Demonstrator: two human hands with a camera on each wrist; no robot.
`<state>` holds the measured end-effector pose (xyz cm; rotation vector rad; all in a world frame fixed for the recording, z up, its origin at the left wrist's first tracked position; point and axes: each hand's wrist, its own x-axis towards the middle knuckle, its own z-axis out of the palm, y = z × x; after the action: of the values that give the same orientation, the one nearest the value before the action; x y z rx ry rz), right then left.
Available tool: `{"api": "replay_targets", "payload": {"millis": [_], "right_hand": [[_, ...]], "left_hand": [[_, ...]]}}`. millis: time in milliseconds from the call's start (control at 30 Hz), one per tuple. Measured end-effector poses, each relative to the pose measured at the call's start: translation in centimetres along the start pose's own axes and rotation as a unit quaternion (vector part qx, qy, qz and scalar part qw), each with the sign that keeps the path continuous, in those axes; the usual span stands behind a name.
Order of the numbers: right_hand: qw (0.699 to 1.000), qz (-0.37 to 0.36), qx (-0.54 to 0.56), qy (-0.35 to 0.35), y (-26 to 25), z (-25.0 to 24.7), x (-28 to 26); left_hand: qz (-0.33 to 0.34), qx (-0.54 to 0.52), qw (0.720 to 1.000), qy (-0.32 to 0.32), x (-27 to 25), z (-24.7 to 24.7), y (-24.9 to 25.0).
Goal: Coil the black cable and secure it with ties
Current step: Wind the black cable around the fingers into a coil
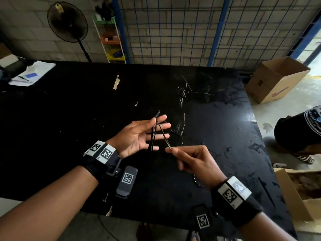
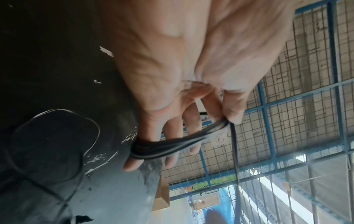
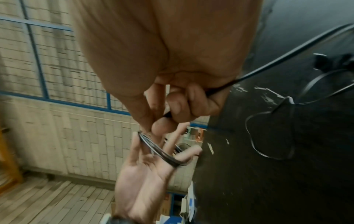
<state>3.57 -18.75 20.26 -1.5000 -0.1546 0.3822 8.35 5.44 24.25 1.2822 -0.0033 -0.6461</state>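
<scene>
My left hand (image 1: 140, 136) is held palm-up over the black table (image 1: 78, 110) with its fingers spread and straight. Several turns of the thin black cable (image 1: 152, 136) are wound from index finger to little finger. The thumb pins the cable's end against the index finger (image 2: 212, 109). The coil (image 2: 168, 145) is also visible from the right wrist view (image 3: 162, 153). My right hand (image 1: 169, 150) pinches the running strand just right of the coil, thumb against index fingertip. The rest of the cable (image 3: 252, 145) trails from that hand in loose loops on the table.
Thin black scraps (image 1: 182, 94) lie scattered at the table's back right. An open cardboard box (image 1: 276, 79) stands on the floor beyond the right corner, with another box (image 1: 298, 193) nearer. A person (image 1: 298, 129) crouches at the right edge. Papers (image 1: 31, 72) lie at the back left.
</scene>
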Motion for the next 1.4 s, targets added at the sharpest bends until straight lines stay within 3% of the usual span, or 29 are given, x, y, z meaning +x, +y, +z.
{"api": "replay_targets", "payload": {"millis": [167,400,567,700,867,1033,1267,1400], "right_hand": [[0.997,0.056,0.044,-0.037,3.0,0.9,-0.2],[0.995,0.086,0.032,-0.027,5.5,-0.2,1.5],[0.996,0.084,-0.021,0.015,5.8,-1.5,3.5],[0.994,0.035,-0.080,0.073,3.7,-3.2,5.9],[0.984,0.007,-0.148,0.102,-1.8,-3.4,7.3],[0.979,-0.030,-0.185,0.075,-5.8,-2.0,6.6],[0.983,-0.081,-0.165,0.006,-5.4,-0.1,4.0],[0.985,-0.087,-0.144,-0.033,-2.9,0.3,3.3]], "left_hand": [[0.085,-0.098,0.991,0.024,0.9,0.2,1.3],[0.113,-0.199,0.969,-0.097,0.5,1.2,1.2],[0.072,-0.207,0.957,-0.191,-0.3,1.3,1.5],[0.012,-0.080,0.970,-0.231,-1.0,1.6,0.5],[-0.098,0.049,0.979,-0.172,-1.0,1.1,-1.1],[-0.136,0.100,0.980,-0.101,-0.9,0.3,-2.3],[-0.092,0.094,0.991,-0.021,-0.4,-0.7,-2.3],[-0.018,0.001,0.999,0.045,0.2,-1.2,-1.5]]}}
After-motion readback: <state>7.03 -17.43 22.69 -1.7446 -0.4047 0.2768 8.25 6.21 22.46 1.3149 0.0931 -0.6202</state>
